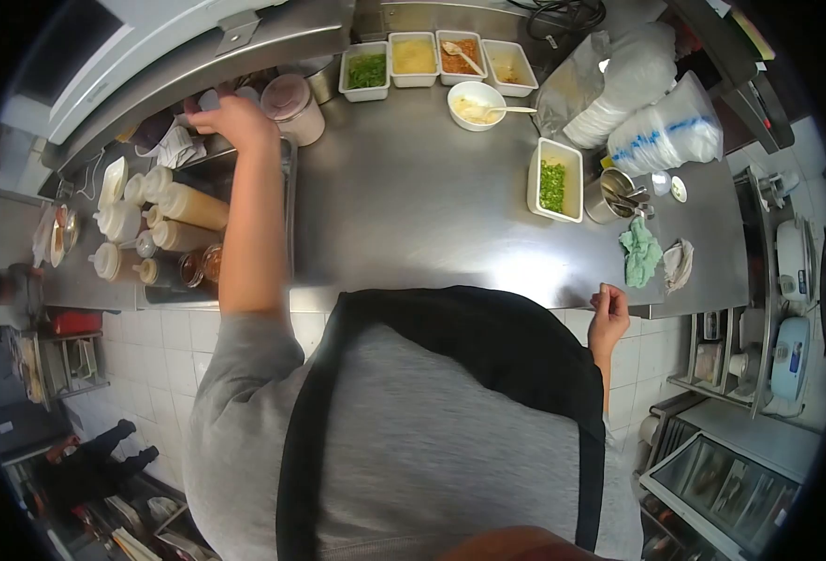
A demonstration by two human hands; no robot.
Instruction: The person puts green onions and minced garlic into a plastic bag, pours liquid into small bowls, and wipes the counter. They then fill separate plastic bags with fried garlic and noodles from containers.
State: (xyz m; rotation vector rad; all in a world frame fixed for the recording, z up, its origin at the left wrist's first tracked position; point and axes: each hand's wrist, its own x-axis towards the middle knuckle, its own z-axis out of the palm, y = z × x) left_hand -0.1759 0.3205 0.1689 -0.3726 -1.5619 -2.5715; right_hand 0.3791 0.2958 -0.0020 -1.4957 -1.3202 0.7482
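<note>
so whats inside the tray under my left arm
Squeeze bottles and dark jars lie in the tray; the left arm covers its right side, so anything there is hidden.

Single view, head-mounted. The lens sits above the person's chest and faces steeply down and slightly forward, through a wide fisheye with a dark rounded border. The torso [413, 439] fills the lower frame, closest to the lens. The right hand [609, 313] is near, at the front edge of the steel counter [413, 206]. The left hand [235, 122] is farther out, toward the counter's back. Coverage ends just beyond it, at the rear shelf [273, 42].
</note>
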